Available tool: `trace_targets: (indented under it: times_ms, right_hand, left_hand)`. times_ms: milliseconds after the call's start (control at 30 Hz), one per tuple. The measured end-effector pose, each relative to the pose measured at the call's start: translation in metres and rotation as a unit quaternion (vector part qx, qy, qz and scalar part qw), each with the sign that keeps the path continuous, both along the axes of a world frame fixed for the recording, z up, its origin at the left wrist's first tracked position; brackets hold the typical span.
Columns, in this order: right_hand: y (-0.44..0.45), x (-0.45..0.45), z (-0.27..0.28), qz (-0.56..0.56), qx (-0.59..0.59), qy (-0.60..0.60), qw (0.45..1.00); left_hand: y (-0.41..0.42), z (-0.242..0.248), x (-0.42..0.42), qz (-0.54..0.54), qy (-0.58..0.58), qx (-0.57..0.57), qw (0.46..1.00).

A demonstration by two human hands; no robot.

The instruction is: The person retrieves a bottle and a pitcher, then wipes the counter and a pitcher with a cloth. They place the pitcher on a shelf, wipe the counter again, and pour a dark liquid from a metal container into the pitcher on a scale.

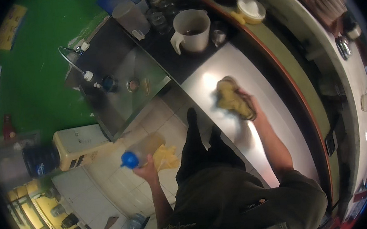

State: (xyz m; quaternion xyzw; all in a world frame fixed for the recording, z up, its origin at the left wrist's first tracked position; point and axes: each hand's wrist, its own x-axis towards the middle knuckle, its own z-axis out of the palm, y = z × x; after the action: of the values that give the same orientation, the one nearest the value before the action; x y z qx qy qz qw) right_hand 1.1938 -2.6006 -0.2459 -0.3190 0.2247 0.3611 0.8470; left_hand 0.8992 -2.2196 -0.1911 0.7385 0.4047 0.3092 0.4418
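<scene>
My left hand [147,170] is closed around a clear squeeze bottle [145,148] with a blue cap and pale yellowish contents, held out over the floor. A crumpled yellow cloth [167,157] hangs by the same hand. My right hand [250,104] holds a yellowish, dark-edged cloth or pad [234,99], slightly blurred, over the shiny metal counter [278,129]. Whether the pad touches the metal cannot be told.
A metal sink [119,84] with a faucet lies ahead on the left. Beyond the counter stand a white pitcher [193,29], a small metal cup [218,37] and a round yellow-and-white container [251,10]. A phone [331,143] rests on the right ledge.
</scene>
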Motion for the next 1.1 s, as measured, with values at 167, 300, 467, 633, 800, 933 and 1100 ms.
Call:
trace_targets:
  times_ms: [167, 300, 467, 633, 800, 933, 1100]
  right_hand:
    - [-0.069, 0.029, -0.026, 0.049, -0.635, -0.466, 0.614]
    - [-0.058, 0.018, -0.053, 0.255, -0.687, -0.542, 0.412]
    - [-0.013, -0.027, -0.060, 0.299, -0.668, -0.599, 0.325]
    - [-0.033, -0.030, -0.047, 0.382, -0.632, -0.622, 0.263]
    - [-0.060, 0.078, -0.048, 0.297, -0.771, -0.428, 0.368]
    - [-0.033, 0.147, -0.061, 0.259, -0.724, -0.319, 0.555]
    - [0.083, 0.099, -0.112, 0.104, -0.648, -0.636, 0.406]
  left_hand:
    - [0.009, -0.004, 0.095, -0.100, -0.043, -0.016, 0.994]
    - [0.019, 0.001, 0.197, -0.190, -0.092, -0.057, 0.976]
    - [0.033, 0.015, 0.322, -0.255, -0.056, 0.005, 0.965]
    - [0.046, -0.003, 0.410, -0.309, -0.052, 0.030, 0.949]
    - [0.041, -0.025, 0.442, -0.336, -0.079, 0.003, 0.939]
    - [0.039, -0.024, 0.442, -0.353, -0.024, -0.020, 0.935]
    - [0.051, -0.038, 0.395, -0.336, 0.010, 0.019, 0.942]
